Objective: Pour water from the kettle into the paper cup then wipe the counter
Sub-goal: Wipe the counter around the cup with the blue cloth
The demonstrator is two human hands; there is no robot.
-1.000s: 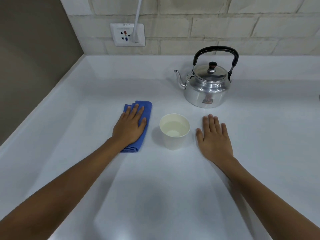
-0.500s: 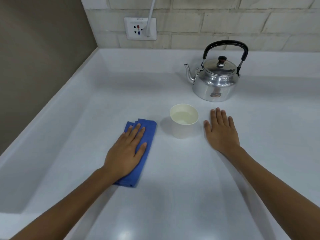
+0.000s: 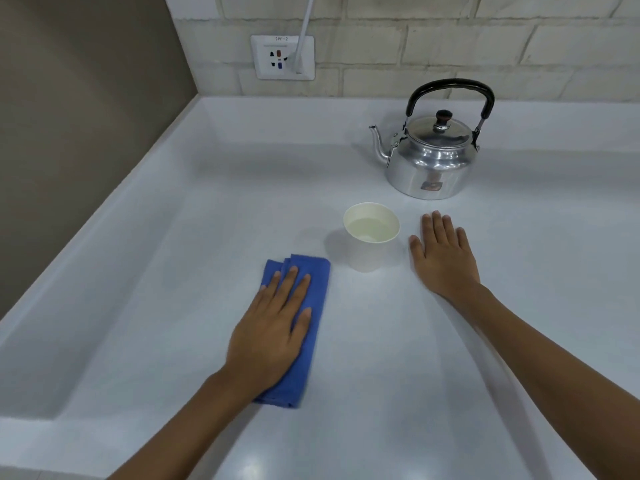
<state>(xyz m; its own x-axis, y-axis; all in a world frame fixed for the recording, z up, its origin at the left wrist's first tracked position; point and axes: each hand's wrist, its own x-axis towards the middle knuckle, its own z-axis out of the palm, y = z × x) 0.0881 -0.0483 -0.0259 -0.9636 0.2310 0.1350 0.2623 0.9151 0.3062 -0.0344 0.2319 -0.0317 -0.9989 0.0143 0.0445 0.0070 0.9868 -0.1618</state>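
Note:
A silver kettle [image 3: 431, 161] with a black handle stands upright at the back right of the white counter [image 3: 207, 220], spout pointing left. In front of it sits a white paper cup [image 3: 370, 237] holding water. My left hand [image 3: 272, 330] lies flat with fingers spread on a folded blue cloth [image 3: 317, 292], pressing it to the counter left of the cup. My right hand [image 3: 445, 258] rests palm down and open on the counter just right of the cup, apart from it.
A brick wall runs along the back with a white socket [image 3: 282, 57] and a plugged-in white cable [image 3: 304, 26]. A brown wall borders the left side. The counter has a raised rim at left and a front edge near the bottom left.
My left hand has slid the blue cloth toward me along the counter, away from the cup's left side. The right hand, cup and kettle stay put; the view has shifted.

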